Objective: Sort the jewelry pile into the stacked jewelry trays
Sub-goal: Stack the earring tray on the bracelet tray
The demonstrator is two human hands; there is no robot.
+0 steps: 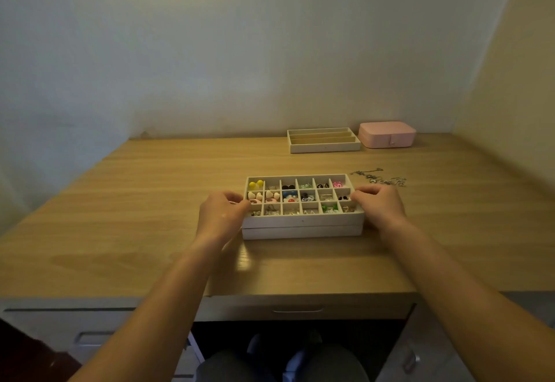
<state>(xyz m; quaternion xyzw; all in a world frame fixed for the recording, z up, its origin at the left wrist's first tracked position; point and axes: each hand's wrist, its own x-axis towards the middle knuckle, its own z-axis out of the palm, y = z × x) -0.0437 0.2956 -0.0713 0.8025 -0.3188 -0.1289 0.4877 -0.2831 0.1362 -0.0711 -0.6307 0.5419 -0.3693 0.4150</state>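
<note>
Two white compartment trays stacked at frame centre on wooden tabletop. Top tray filled with small colourful jewelry. Left hand grips top tray's left end, fingers curled over rim. Right hand grips its right end likewise. Bottom tray directly beneath. Silver chain pile just right of stack, upper side. Empty long-slot tray and pink box upper right, touching wall side.
</note>
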